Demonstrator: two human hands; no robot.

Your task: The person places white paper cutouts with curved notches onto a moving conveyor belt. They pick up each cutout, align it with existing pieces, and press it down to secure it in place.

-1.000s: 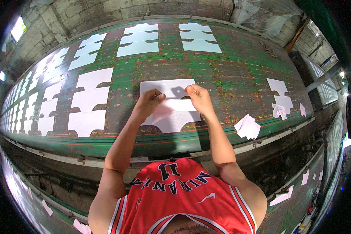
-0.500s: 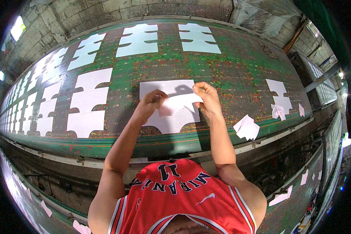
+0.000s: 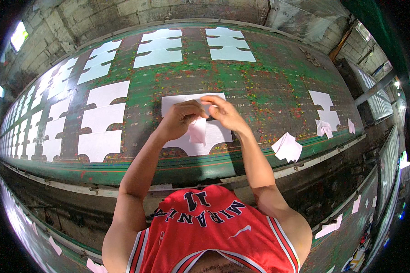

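Observation:
Over the table, my left hand (image 3: 183, 117) is closed on a small white cloth piece (image 3: 197, 132), which hangs bunched and folded from the fingertips. Close beside it is my right hand (image 3: 225, 113), its index finger and thumb apart and reaching toward the left fingers; I see no cloth between them. Beneath both hands lies a white cut cloth panel (image 3: 214, 141) with curved notches at its lower corners, and another flat white panel (image 3: 171, 101) borders it on the far side. The hands and their shadow hide part of these panels.
The long table (image 3: 269, 95) is green and dark, speckled with paint. Rows of white panels (image 3: 102, 116) run left, with more along the far side (image 3: 230, 43). To my right lie a crumpled white scrap (image 3: 287, 147) and another panel pair (image 3: 323, 107). A second table (image 3: 346, 234) stands behind.
My right hand has moved left toward the left hand and let go of its end of the cloth. The cloth, stretched between both hands before, now hangs folded from the left hand.

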